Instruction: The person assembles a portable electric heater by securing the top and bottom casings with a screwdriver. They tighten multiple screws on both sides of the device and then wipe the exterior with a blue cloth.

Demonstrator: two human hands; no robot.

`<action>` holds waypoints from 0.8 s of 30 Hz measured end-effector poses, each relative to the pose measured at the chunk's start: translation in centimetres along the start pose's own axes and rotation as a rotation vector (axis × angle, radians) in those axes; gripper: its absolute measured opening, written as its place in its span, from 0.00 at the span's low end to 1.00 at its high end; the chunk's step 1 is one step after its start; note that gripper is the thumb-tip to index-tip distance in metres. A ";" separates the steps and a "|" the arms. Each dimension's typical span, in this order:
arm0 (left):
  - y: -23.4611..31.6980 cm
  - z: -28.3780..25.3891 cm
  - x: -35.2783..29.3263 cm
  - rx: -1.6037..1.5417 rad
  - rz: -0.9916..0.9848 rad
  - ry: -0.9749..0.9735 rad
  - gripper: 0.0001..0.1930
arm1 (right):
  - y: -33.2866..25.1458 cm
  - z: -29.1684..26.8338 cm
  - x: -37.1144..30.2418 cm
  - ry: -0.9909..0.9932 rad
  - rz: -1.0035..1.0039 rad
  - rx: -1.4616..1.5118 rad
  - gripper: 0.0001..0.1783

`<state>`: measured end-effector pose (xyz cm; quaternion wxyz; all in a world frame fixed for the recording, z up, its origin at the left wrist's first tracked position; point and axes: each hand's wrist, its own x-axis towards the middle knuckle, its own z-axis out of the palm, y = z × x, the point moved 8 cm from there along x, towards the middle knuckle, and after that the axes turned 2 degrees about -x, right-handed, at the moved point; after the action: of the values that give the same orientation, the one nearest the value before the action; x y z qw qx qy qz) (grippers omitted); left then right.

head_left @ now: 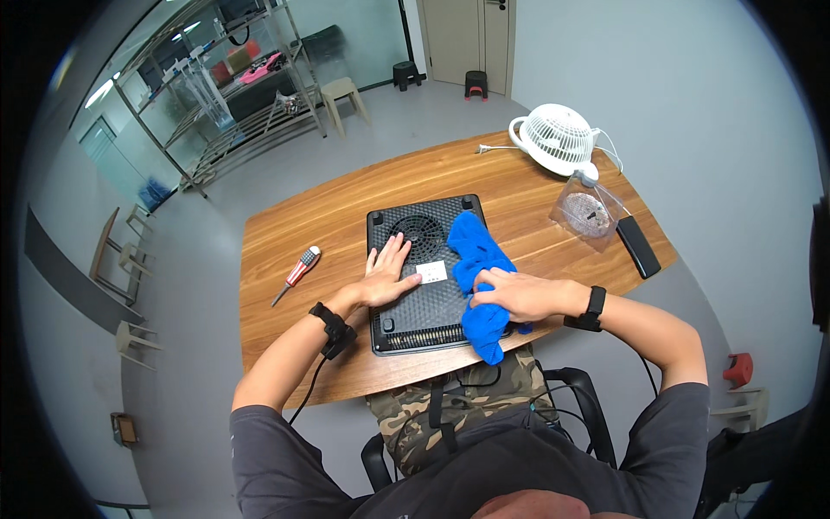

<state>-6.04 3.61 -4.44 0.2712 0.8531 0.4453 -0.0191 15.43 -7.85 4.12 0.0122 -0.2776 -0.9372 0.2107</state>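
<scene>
A black flat appliance (425, 311) lies upside down on the wooden table (294, 225), its round vent grille and a white label facing up. My left hand (386, 272) rests flat on its left half, fingers spread. My right hand (510, 292) presses a bright blue cloth (474, 246) against the appliance's right side. The cloth drapes over the right edge and hangs toward the table's near edge.
A red-and-white screwdriver (296, 273) lies left of the appliance. At the far right stand a white desk fan (558, 137), a clear plastic bag (588, 213) and a black phone (638, 246). Stools, shelving and a door lie beyond the table.
</scene>
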 end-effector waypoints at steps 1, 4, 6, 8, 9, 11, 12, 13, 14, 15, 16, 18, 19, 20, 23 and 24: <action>0.1 0.0 0.2 0.000 0.015 0.004 0.52 | 0.9 0.1 -0.5 0.055 0.001 0.025 0.25; 0.1 0.0 -0.1 0.020 0.023 0.012 0.56 | 3.7 -0.2 -2.2 0.127 0.043 0.058 0.22; 0.2 0.0 -0.2 0.029 0.026 0.017 0.57 | 6.2 0.1 -3.6 0.099 0.156 0.028 0.21; 0.3 -0.1 -0.1 0.037 0.028 0.019 0.58 | 9.0 0.9 -4.7 0.066 0.225 -0.181 0.22; 0.2 -0.1 -0.2 0.042 0.023 0.023 0.58 | 10.2 1.4 -4.8 0.030 0.250 -0.280 0.23; 0.4 -0.2 0.1 0.052 0.029 0.034 0.59 | 12.8 1.9 -5.4 0.045 0.338 -0.367 0.25; 0.4 -0.1 0.0 0.043 0.031 0.040 0.59 | 13.3 1.6 -5.3 0.050 0.375 -0.408 0.26; 0.4 -0.1 -0.1 0.047 0.025 0.035 0.59 | 13.6 1.3 -5.4 0.041 0.400 -0.436 0.28; 0.4 -0.1 -0.2 0.050 0.020 0.030 0.59 | 14.0 0.9 -5.5 0.031 0.424 -0.464 0.30; 0.4 -0.1 -0.2 0.055 0.015 0.026 0.58 | 14.2 0.2 -5.5 0.022 0.449 -0.491 0.33; 0.4 0.0 -0.4 0.058 0.008 0.020 0.58 | 14.8 0.0 -5.2 -0.106 0.529 -0.409 0.41; 0.4 0.1 -0.7 0.049 0.004 0.011 0.58 | 13.4 -2.1 -4.5 -0.161 0.546 -0.331 0.45; 0.5 0.2 -1.0 0.043 0.001 0.007 0.59 | 12.9 -2.8 -4.2 -0.190 0.552 -0.292 0.47; 0.4 0.2 -1.1 0.054 -0.007 0.009 0.58 | 13.1 -3.7 -3.5 -0.145 0.542 -0.269 0.52; 0.8 0.1 -1.7 0.043 -0.025 0.014 0.58 | 12.4 -5.8 -1.1 -0.035 0.407 -0.137 0.53; 1.0 0.0 -1.6 0.039 -0.025 0.015 0.58 | 12.6 -6.1 -0.2 0.057 0.377 0.026 0.52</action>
<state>-6.26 1.96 -3.62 0.2508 0.8526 0.4577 -0.0247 22.96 3.92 4.60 0.0024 -0.4540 -0.8651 0.2133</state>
